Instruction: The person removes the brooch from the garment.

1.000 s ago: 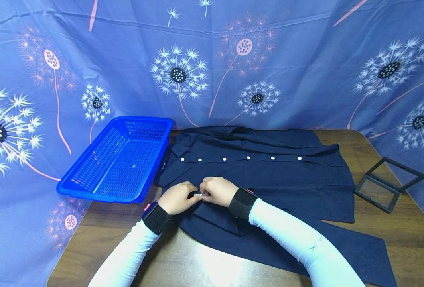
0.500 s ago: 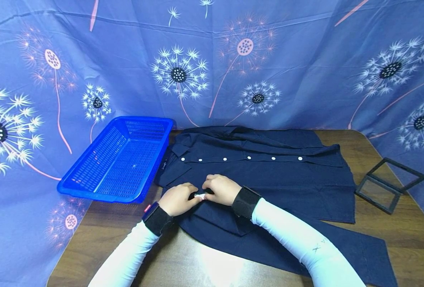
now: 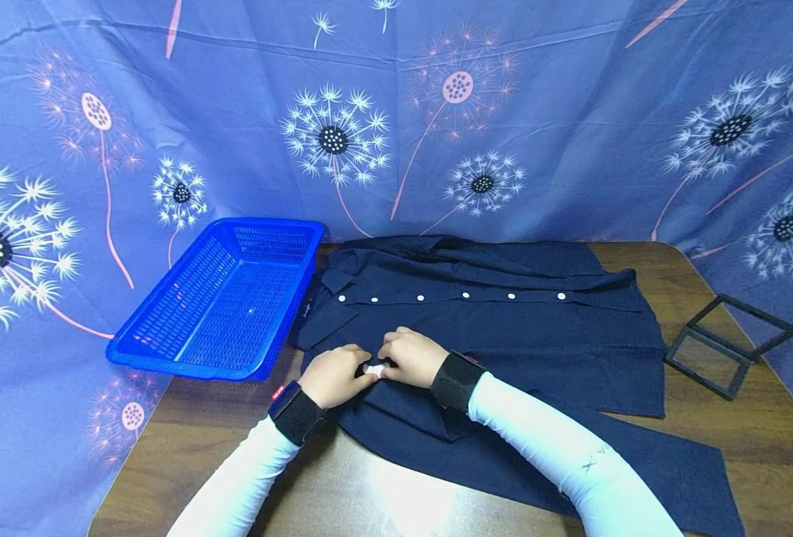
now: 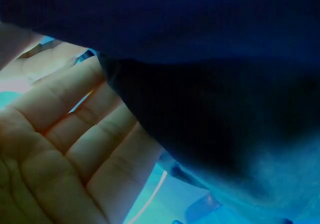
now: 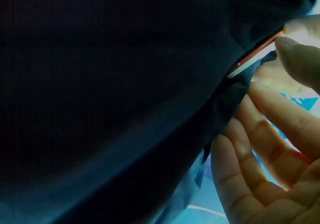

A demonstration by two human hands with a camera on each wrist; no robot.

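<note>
A dark navy button-up shirt with a row of white buttons lies spread on the table. At its near left part, my left hand and right hand meet over a small, flat white piece. Both thumbs and bent fingers pinch this piece together with the shirt cloth. The right wrist view shows its thin edge, reddish and white, against the cloth. Fingers of the left hand reach behind the fabric in the left wrist view. The piece's exact kind is unclear.
A blue perforated plastic basket stands at the left. Two joined black square frames lie on the wooden table at the right. A blue dandelion-print cloth hangs behind the table.
My right hand has shifted slightly up and right. More of the white piece shows between the thumbs, and its face now looks broader. The shirt, basket and frames stay in place.
</note>
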